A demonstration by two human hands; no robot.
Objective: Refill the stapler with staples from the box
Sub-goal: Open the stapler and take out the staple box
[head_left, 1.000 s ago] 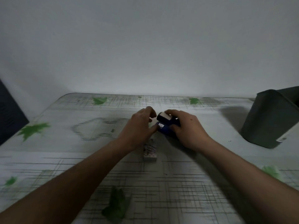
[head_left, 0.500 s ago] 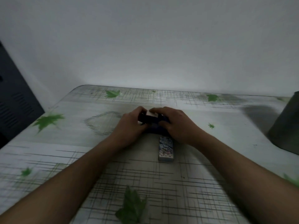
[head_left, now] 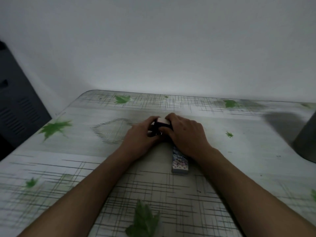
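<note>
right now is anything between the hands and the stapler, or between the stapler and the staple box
Nothing visible. Both the left hand and right hand are already closed on the stapler. The staple box lies just nearer, partly under the right wrist, with no object between them.

Since a second ago, both hands (head_left: 171, 134) have closed around the stapler (head_left: 160, 127).

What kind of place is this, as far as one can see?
Probably a plain room at home or in a small office. A table with a leaf-patterned cloth stands against a bare white wall, and a stapler and a staple box are on it.
</note>
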